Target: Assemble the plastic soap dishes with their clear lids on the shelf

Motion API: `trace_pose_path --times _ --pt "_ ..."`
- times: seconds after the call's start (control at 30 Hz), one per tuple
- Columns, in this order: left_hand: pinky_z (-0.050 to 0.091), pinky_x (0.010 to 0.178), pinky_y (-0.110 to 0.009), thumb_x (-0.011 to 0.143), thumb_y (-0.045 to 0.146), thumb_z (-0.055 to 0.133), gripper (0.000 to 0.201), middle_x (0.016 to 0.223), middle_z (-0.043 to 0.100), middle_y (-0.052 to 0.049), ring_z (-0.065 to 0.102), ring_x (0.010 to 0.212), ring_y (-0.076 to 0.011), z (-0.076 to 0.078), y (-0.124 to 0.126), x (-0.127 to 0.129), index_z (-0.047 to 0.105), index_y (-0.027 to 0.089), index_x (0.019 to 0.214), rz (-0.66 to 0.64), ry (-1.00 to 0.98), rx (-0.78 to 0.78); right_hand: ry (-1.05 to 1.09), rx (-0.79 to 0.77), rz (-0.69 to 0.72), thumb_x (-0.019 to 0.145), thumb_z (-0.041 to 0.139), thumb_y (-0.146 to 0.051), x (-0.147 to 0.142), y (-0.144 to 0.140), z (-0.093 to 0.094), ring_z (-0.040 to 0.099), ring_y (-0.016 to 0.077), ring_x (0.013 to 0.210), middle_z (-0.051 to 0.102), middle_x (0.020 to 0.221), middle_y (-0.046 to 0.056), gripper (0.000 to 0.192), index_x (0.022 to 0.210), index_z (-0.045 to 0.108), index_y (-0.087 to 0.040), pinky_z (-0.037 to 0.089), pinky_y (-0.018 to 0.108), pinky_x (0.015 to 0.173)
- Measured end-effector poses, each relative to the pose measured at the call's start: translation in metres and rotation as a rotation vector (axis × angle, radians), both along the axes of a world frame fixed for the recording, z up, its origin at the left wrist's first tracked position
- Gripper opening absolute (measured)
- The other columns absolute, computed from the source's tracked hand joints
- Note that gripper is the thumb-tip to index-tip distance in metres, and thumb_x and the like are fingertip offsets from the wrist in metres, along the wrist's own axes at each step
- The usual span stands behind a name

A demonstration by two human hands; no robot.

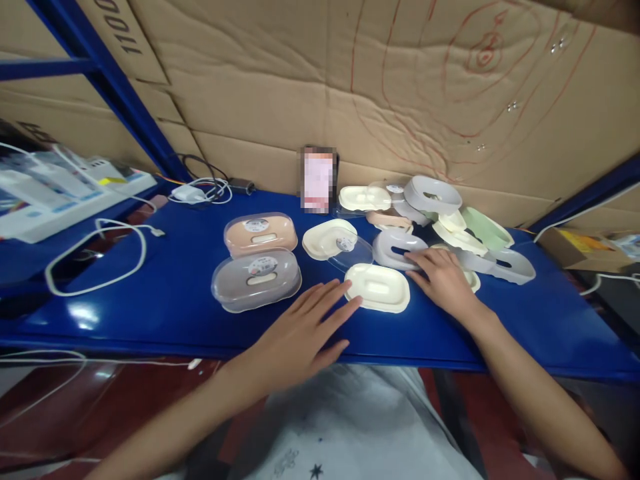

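A cream soap tray lies flat on the blue table, near the front edge, between the person's two hands. The left hand rests palm down with fingers spread, holding nothing, its fingertips touching the tray's left rim. The right hand lies open just right of the tray, fingers reaching onto a grey soap dish behind it. A heap of loose dishes sits at the far right. To the left stand two lidded boxes, the grey box nearer, the peach box behind it. A white cable loops at far left
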State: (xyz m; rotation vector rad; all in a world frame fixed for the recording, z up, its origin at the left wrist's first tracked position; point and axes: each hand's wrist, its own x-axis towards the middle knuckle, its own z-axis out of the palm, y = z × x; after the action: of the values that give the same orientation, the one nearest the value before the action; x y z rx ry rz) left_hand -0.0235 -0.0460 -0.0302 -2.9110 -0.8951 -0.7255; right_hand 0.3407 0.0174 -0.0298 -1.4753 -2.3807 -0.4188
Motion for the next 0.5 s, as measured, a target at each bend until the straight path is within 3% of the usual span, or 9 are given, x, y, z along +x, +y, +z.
trace_pose_path --times 0.1,0.2,0.37,0.43,0.5 --pt "0.051 0.118 -0.057 0.111 0.040 0.055 0.046 0.150 0.064 -0.014 0.057 0.143 -0.0338 -0.009 0.012 0.019 0.054 0.019 0.151 -0.055 0.056 -0.058 0.043 -0.011 0.055 0.109 0.057 -0.040 0.001 -0.016 0.006 0.068 0.0338 0.115 0.075 0.120 0.013 0.033 0.133 0.072 -0.022 0.051 0.054 0.102" --pt "0.058 0.109 -0.049 0.112 0.027 0.050 0.031 0.132 0.071 -0.011 0.066 0.128 -0.0281 -0.017 0.015 0.018 0.061 0.020 0.141 -0.061 0.007 -0.072 0.117 -0.080 0.167 0.110 0.058 -0.035 -0.012 -0.049 0.016 0.066 0.0297 0.128 0.072 0.136 0.013 0.033 0.138 0.066 -0.022 0.049 0.051 0.111" --pt "0.056 0.114 -0.055 0.108 0.029 0.061 0.051 0.155 0.054 -0.016 0.058 0.141 -0.0334 -0.017 0.010 0.012 0.049 0.025 0.157 0.005 -0.100 -0.058 0.090 -0.170 0.321 0.111 0.055 -0.026 -0.050 -0.097 0.011 0.063 0.0269 0.138 0.071 0.143 0.010 0.037 0.148 0.058 -0.024 0.045 0.053 0.118" --pt "0.052 0.119 -0.058 0.106 0.031 0.066 0.058 0.166 0.042 -0.018 0.049 0.150 -0.0364 -0.016 0.011 0.012 0.045 0.025 0.160 0.014 -0.117 -0.077 0.062 -0.167 0.328 0.110 0.055 -0.027 -0.062 -0.104 0.006 0.063 0.0283 0.138 0.072 0.142 0.010 0.037 0.147 0.059 -0.025 0.045 0.055 0.117" --pt "0.050 0.122 -0.057 0.105 0.032 0.066 0.056 0.168 0.042 -0.017 0.045 0.154 -0.0354 -0.015 0.013 0.011 0.048 0.024 0.157 -0.012 -0.114 -0.089 0.045 -0.169 0.327 0.110 0.055 -0.027 -0.068 -0.104 0.003 0.064 0.0288 0.137 0.073 0.140 0.009 0.037 0.147 0.062 -0.026 0.046 0.056 0.117"
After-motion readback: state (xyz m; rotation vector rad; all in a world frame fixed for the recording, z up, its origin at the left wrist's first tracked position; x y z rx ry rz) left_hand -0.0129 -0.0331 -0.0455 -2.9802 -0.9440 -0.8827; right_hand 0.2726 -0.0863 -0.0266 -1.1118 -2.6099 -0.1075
